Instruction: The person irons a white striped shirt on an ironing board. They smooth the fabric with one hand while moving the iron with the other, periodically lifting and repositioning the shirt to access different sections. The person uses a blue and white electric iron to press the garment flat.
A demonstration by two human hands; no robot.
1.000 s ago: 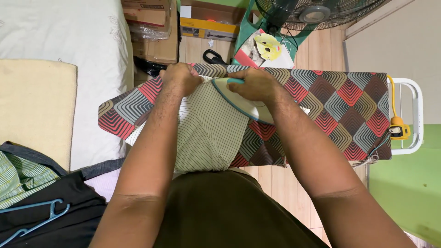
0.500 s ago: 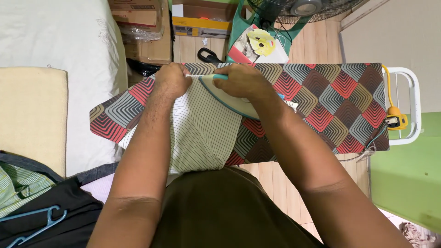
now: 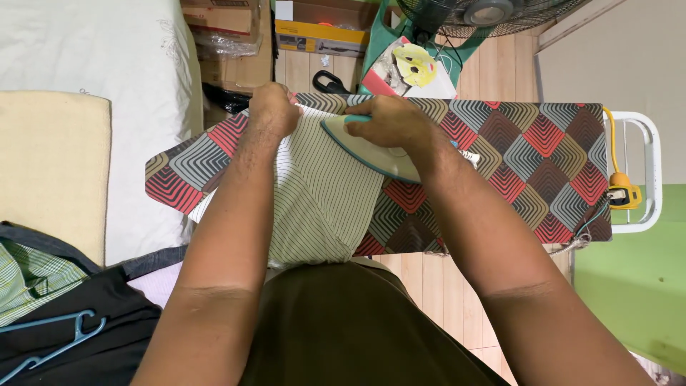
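Striped shirt (image 3: 314,193) lies mid-frame on the ironing board (image 3: 529,150); left hand (image 3: 273,109) pinches its far edge just beside the iron (image 3: 371,151) gripped by the right hand (image 3: 389,121), risking a burn.

Both arms stretched forward — left hand (image 3: 274,109) fisted, right hand (image 3: 389,121) curled, gripping.

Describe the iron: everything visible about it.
The iron has a white body edged in teal, with a teal handle, plastic by the look. It lies flat, sole down, on the striped shirt spread over the ironing board, its tip pointing toward the left hand. The right hand covers its handle, hiding the top. No cord can be made out.
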